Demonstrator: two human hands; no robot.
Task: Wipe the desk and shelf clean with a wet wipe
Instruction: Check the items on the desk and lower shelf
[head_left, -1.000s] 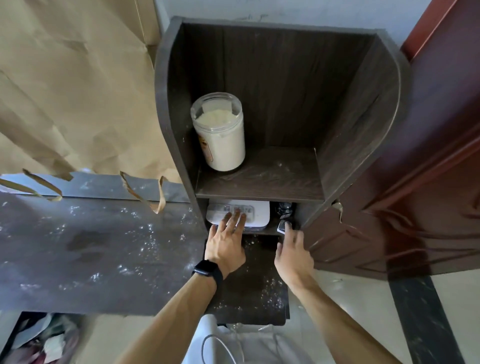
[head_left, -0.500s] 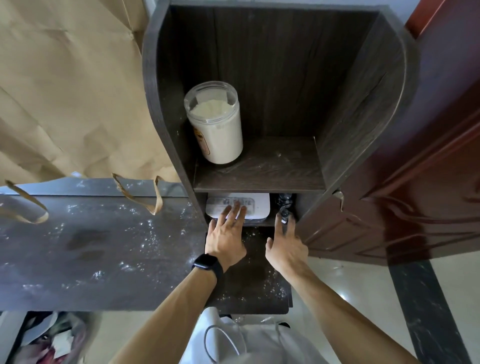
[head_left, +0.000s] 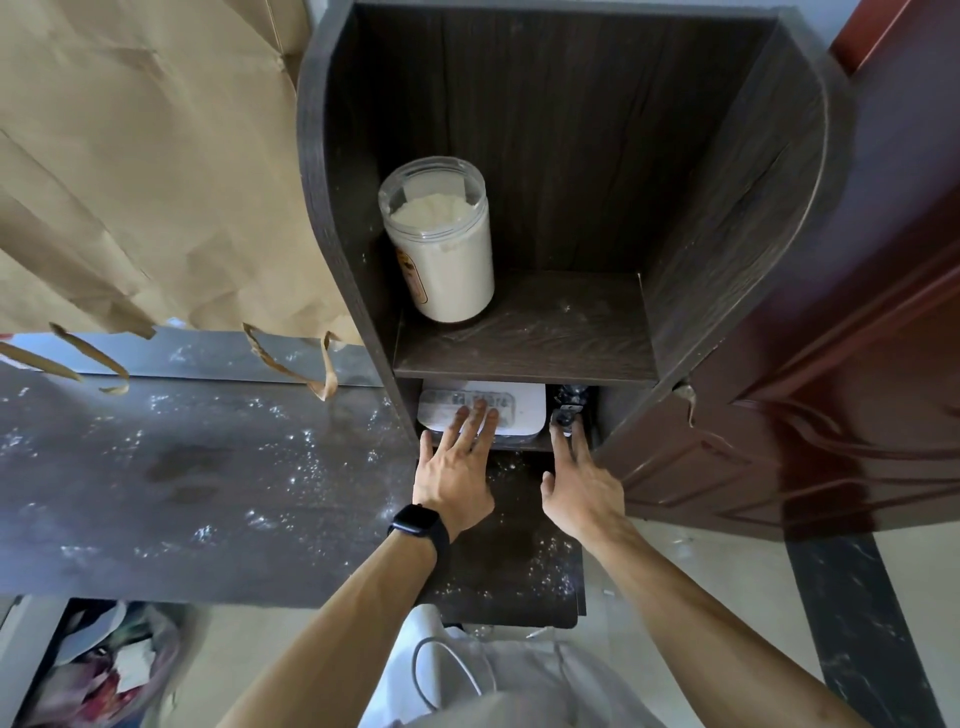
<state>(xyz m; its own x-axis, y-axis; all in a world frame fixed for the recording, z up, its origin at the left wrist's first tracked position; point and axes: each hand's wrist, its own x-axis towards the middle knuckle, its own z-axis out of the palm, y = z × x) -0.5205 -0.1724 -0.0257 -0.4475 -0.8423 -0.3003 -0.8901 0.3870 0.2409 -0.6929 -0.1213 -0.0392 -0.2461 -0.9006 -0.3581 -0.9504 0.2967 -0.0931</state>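
- Your left fingers (head_left: 475, 421) are spread flat and loose, tips resting on a white soft-looking pack (head_left: 483, 410) with a printed label; nothing is gripped.
- Your right fingers (head_left: 563, 444) are stretched out and unclenched, tips reaching a small dark and white thing (head_left: 569, 410) just beside the pack; it is too blurred to name.
- Your left hand (head_left: 452, 480) has a black band watch (head_left: 418, 525) at the wrist; your right hand (head_left: 584, 493) is bare.
- Both things lie in the low compartment of the dark wood-grain shelf (head_left: 524, 358), whose side panels curve at the top.
- On the board above stands a round clear jar (head_left: 441, 239) of pale powder, upright, at the left.
- The dark tabletop (head_left: 182, 483) at the left is matte and flecked with white dust.
- Creased brown paper (head_left: 130, 156) hangs behind it, edges torn into strips.
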